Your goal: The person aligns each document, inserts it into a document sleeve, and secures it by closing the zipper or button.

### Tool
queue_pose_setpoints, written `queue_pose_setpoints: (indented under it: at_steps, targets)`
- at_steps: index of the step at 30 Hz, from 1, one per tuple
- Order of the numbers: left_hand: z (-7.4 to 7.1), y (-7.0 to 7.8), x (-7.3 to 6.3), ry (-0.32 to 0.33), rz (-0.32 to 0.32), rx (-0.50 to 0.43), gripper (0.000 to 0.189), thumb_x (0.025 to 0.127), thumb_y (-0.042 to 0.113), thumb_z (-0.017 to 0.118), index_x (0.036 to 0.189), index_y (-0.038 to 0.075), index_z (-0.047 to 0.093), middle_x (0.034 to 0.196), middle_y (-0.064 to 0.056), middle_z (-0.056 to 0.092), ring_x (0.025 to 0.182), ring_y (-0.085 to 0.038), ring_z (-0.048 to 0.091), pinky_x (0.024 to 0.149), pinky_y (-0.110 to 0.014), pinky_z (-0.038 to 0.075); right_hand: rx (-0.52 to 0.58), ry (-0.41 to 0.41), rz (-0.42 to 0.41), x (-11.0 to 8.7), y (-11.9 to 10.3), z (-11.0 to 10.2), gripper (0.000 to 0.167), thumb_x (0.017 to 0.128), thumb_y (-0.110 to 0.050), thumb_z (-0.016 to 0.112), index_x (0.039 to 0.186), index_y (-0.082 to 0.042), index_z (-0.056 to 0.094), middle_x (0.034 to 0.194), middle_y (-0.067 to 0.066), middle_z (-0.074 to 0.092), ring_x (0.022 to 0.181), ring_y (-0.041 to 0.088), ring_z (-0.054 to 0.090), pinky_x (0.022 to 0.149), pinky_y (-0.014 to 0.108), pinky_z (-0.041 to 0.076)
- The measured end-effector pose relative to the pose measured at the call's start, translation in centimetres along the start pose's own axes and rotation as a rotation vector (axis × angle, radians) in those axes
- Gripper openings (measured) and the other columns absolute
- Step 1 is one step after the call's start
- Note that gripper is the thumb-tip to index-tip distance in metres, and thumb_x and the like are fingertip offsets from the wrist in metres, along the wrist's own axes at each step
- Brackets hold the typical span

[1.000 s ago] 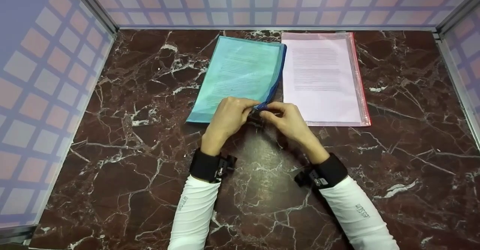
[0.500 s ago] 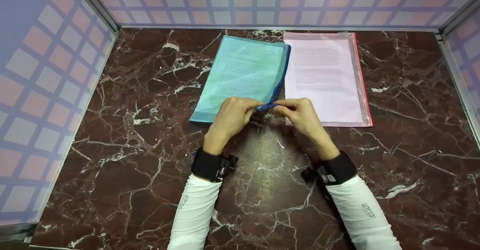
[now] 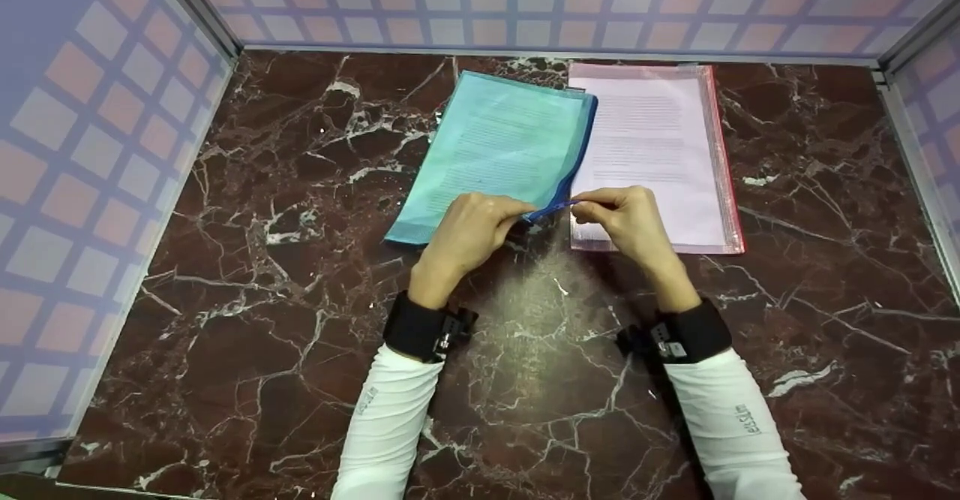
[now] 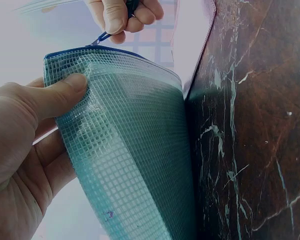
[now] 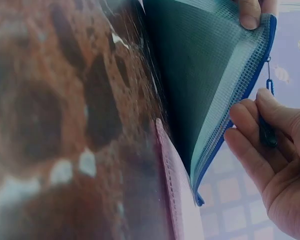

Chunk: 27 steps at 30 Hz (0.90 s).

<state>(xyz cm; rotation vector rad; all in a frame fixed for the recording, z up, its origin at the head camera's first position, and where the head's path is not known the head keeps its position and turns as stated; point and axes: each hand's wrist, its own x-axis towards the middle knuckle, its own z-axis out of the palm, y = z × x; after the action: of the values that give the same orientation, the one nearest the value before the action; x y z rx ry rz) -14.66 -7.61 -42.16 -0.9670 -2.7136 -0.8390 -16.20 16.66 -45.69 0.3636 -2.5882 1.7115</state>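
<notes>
A teal mesh zipper pouch [image 3: 502, 140] with a printed sheet inside has a dark blue zipper [image 3: 589, 132] along its right side. My left hand [image 3: 469, 233] pinches the pouch's near right corner, thumb on the mesh and fingers behind, and that corner is lifted off the table. My right hand [image 3: 634, 222] pinches the blue cord zipper pull [image 5: 270, 86], drawn out to the right of the corner. In the right wrist view the metal slider [image 5: 268, 59] sits on the zipper close to my left fingertips. The cord's dark end [image 5: 267, 132] lies in my right palm.
A pink zipper pouch [image 3: 645, 218] with a printed page lies flat at the right, partly overlapped by the teal one. The dark marble table [image 3: 300, 350] is bounded by patterned panels [image 3: 480, 4] at the back and sides.
My right hand has moved right and slightly away from my body, stretching the zipper pull from the corner. The teal pouch has shifted a little right, over the pink pouch's edge.
</notes>
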Motion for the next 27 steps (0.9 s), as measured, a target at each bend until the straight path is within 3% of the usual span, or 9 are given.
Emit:
queue_pose_setpoints:
  at_steps: [4,15,27]
  targets:
    - [0.0,0.1,0.0,0.001,-0.004,-0.013,0.023,0.094,0.006,0.063,0.111,0.013,0.075,0.109,-0.007,0.076,0.089,-0.024,0.076,0.083,-0.034,0.062,-0.087,0.025,0.004,0.1,0.2,-0.5,0.013,0.087,-0.008,0.075,0.095,0.002,0.078,0.091,0.020,0.077,0.067,-0.010,0.066,0.067,0.010,0.056]
    - [-0.1,-0.6,-0.2,0.058,-0.013,-0.045,0.022,0.093,0.004,0.062,0.110,0.010,0.075,0.107,-0.008,0.077,0.090,-0.023,0.076,0.084,-0.031,0.061,-0.161,0.084,0.022,0.3,1.2,-2.0,0.013,0.089,-0.007,0.072,0.096,0.002,0.078,0.085,0.021,0.076,0.065,-0.012,0.063,0.065,0.007,0.053]
    - [-0.4,-2.6,-0.5,0.162,-0.024,-0.102,0.024,0.090,-0.006,0.061,0.104,0.006,0.077,0.103,-0.010,0.077,0.096,-0.025,0.076,0.089,-0.031,0.060,-0.149,0.150,0.073,0.6,2.4,-3.6,0.018,0.088,-0.008,0.073,0.099,0.006,0.076,0.088,0.028,0.074,0.062,-0.013,0.063,0.065,0.007,0.055]
